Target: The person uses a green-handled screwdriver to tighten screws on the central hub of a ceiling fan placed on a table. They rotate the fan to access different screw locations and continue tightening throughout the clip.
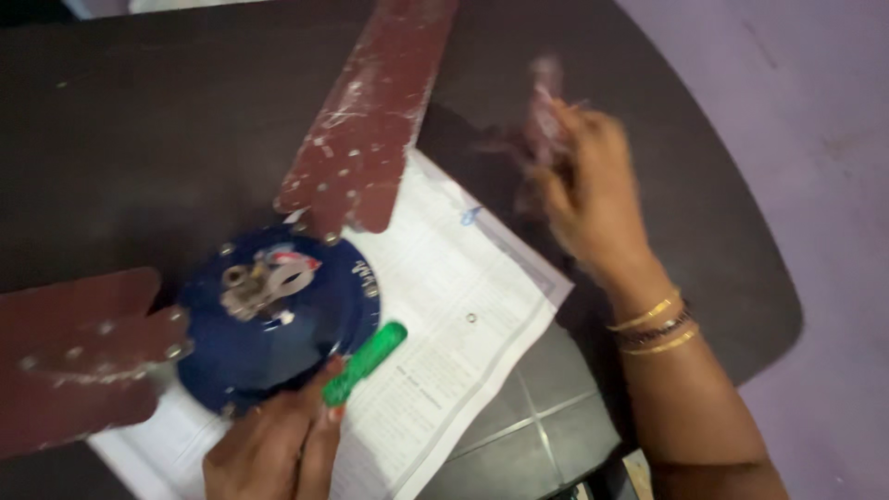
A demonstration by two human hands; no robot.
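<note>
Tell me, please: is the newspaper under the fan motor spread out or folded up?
Spread out. The newspaper lies flat on the dark table, under the blue fan motor.

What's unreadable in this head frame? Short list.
- Right hand: motion-blurred; the reddish thing at its fingertips can't be identified.
- Left hand: cut by the bottom edge; its hold on the green tool is unclear.
- Fan blades: cut by the top and left edges.
- Fan motor hub: centre parts blurred.
</note>
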